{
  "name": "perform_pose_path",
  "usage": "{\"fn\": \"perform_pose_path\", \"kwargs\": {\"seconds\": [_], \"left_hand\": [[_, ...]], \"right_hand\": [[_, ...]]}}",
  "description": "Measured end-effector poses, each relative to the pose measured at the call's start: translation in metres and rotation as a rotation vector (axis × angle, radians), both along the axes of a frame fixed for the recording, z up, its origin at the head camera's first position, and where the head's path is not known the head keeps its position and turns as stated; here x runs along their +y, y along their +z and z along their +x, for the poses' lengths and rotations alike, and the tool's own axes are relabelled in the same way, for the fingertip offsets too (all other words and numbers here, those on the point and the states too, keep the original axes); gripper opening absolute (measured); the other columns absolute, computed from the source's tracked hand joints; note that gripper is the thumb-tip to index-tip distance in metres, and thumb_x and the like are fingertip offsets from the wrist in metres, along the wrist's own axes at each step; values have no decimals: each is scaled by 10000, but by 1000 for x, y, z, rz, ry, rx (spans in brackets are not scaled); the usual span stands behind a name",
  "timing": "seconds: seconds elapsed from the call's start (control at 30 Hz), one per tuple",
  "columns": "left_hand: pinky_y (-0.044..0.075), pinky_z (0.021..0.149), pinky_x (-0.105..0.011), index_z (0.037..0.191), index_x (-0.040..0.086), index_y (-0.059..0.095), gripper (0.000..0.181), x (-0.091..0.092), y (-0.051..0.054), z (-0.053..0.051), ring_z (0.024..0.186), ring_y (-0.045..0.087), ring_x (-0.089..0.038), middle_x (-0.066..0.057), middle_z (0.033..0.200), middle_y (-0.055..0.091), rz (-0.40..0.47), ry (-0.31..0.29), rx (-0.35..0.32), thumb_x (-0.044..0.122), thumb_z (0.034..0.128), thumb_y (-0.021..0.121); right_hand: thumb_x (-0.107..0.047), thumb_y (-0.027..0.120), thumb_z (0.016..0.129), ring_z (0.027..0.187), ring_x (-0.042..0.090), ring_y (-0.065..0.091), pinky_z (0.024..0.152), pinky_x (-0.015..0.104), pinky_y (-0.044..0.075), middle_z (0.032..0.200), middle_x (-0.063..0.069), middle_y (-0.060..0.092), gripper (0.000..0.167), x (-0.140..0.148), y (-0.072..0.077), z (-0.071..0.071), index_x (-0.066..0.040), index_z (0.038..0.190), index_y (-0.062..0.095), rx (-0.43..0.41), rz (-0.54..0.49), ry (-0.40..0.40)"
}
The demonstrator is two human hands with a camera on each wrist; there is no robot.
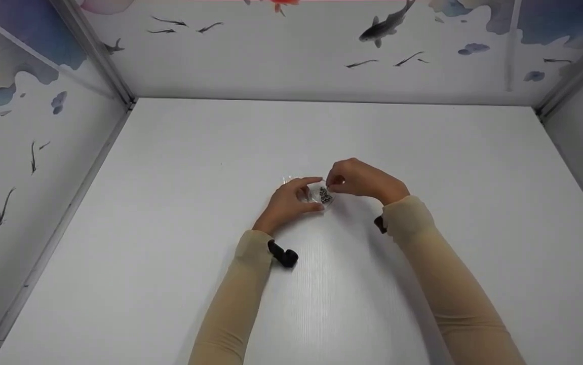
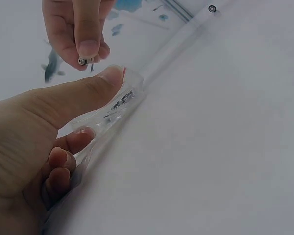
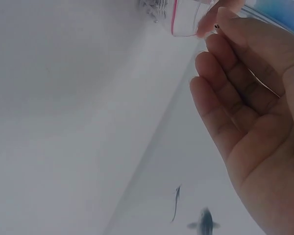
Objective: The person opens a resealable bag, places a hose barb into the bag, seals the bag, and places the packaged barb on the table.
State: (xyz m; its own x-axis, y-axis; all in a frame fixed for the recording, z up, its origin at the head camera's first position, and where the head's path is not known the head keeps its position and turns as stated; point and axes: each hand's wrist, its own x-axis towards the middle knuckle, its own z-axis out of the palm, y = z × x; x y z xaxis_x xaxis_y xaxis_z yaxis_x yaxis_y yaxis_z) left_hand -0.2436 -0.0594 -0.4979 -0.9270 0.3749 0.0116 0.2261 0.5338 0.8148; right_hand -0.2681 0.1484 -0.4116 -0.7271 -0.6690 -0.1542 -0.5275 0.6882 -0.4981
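My left hand [image 1: 288, 202] holds a small clear zip bag [image 1: 316, 188] by its edges, thumb on one side and fingers on the other. Several small dark metallic pieces [image 1: 325, 195] lie inside it. The bag's red seal line [image 3: 174, 17] shows in the right wrist view. Beside the bag's mouth, my right hand [image 1: 364, 180] pinches a tiny metal piece [image 2: 82, 61] between thumb and index finger. That piece looks round with a dark centre; its exact kind is too small to tell. The other right fingers curve loosely in the right wrist view [image 3: 213, 98].
Both hands are over a white tabletop [image 1: 169, 228]. Behind it stands a back wall [image 1: 296, 61] with painted fish, and a similar panel [image 1: 12, 167] rises at the left. A small dark ring shape [image 2: 212, 9] appears high in the left wrist view; I cannot tell what it is.
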Motion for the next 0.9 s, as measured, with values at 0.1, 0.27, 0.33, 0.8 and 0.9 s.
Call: {"fn": "perform_pose_path", "kwargs": {"seconds": [0.1, 0.27, 0.33, 0.8, 0.9], "left_hand": [[427, 852, -340, 1346, 359, 545, 640, 0, -1, -1, 920, 534, -119, 42, 1003, 608, 4, -2, 1, 391, 762, 804], [433, 832, -331, 1341, 359, 551, 634, 0, -4, -2, 902, 536, -112, 48, 986, 606, 14, -4, 13, 401, 761, 803], [434, 824, -330, 1340, 355, 554, 633, 0, -4, -2, 894, 536, -114, 45, 978, 605, 14, -4, 19, 403, 760, 803], [435, 854, -343, 1341, 329, 563, 644, 0, -7, -2, 904, 527, -137, 14, 1018, 610, 31, 2, 22, 402, 750, 809], [439, 860, -346, 1347, 325, 559, 648, 0, -7, -2, 908, 530, -140, 11, 1020, 611, 25, 0, 30, 402, 753, 806]], "right_hand": [[-91, 664, 900, 948, 225, 646, 849, 377, 524, 1042, 112, 690, 201, 0, 0, 0, -12, 1077, 714, 13, -4, 9], [-90, 667, 898, 929, 227, 650, 841, 376, 530, 1020, 115, 694, 193, 1, -1, 0, -12, 1068, 718, 30, 2, 20], [-85, 669, 896, 921, 224, 648, 838, 379, 530, 1010, 111, 695, 189, 2, 0, 0, -13, 1062, 720, 30, 3, 22], [-112, 691, 882, 917, 222, 606, 842, 396, 519, 1021, 81, 687, 203, 38, 3, 5, -42, 1070, 721, -49, 63, -58], [-137, 700, 877, 942, 220, 595, 852, 404, 510, 1032, 69, 679, 217, 50, 3, 7, -63, 1080, 714, -97, 89, -111]]}}
